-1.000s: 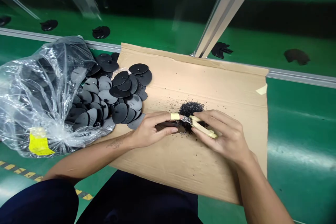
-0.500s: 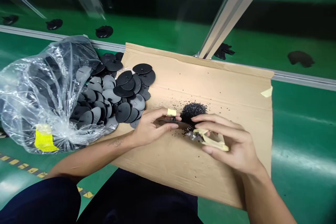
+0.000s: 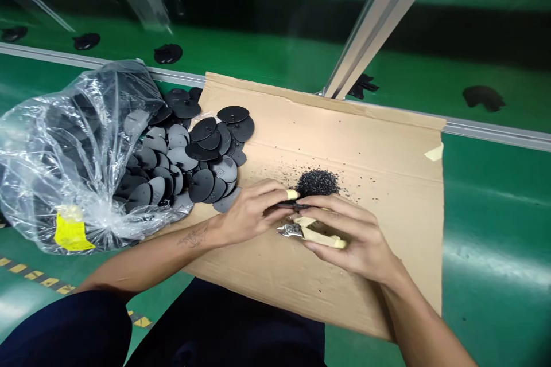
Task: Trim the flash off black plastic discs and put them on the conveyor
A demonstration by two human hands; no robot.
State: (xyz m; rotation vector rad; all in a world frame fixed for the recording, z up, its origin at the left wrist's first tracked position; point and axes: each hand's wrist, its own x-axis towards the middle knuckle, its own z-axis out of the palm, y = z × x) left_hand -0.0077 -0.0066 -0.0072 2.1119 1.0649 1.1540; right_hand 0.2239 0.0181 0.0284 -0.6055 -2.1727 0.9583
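My left hand (image 3: pixel 247 215) pinches a thin black disc (image 3: pixel 290 205), seen nearly edge-on and mostly covered by the fingers. Yellow tape wraps one of its fingertips. In my right hand (image 3: pixel 359 235) is a pair of side cutters (image 3: pixel 322 238) with pale yellow taped handles, the metal jaws pointing left below the disc. The right fingertips also reach the disc's right edge. Just beyond both hands lies a pile of small black clippings (image 3: pixel 318 182) on the cardboard sheet (image 3: pixel 267 275). To the left spreads a heap of black discs (image 3: pixel 201 185).
A clear plastic bag (image 3: pixel 38 126) with a yellow label (image 3: pixel 73 230) and more discs inside sits at the left. An aluminium post (image 3: pixel 370 23) rises behind the cardboard. Beyond the rail, black pieces (image 3: pixel 169 53) lie on the green surface.
My right hand has moved left, and its fingertips now meet the disc. The cutters have shifted left and their jaws show clearly below the disc. My left hand stays in about the same place.
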